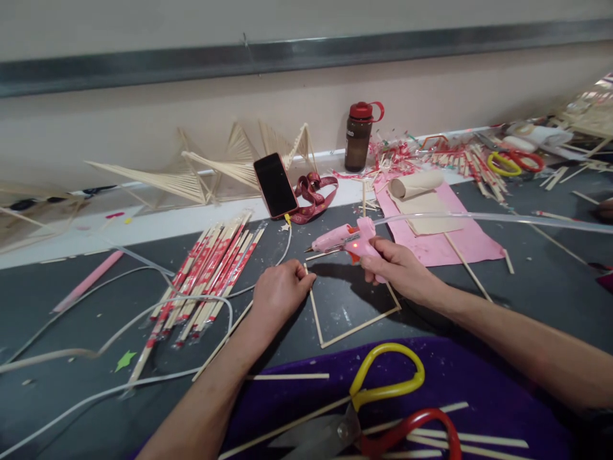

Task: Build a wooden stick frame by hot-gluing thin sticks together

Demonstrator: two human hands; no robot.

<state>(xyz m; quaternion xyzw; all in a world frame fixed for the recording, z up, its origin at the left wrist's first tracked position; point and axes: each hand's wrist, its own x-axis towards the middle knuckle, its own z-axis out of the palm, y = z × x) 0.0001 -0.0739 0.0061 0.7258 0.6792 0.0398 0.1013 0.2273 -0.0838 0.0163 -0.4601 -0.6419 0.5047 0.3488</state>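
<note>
My right hand [390,268] is wrapped round the handle of a pink glue gun [361,244]. Its metal nozzle points left, and a small orange-red light glows on its side. A long clear glue stick [479,218] runs out of the back toward the right. My left hand [282,291] is closed, with thumb and forefinger pinched at the upper end of a thin wooden stick [315,313]. That stick forms the left side of a square of sticks lying on the dark table; the bottom stick [361,328] joins it at a corner. The glue gun and my right hand partly hide the square's far side and right side.
Scissors [342,429] with yellow and red handles lie on purple cloth in front. Wrapped chopsticks [205,275] and white cables [143,345] are at left. Behind stand a phone [275,185], a bottle [358,140] and stick structures [158,179]. Pink cloth [460,249] lies at right.
</note>
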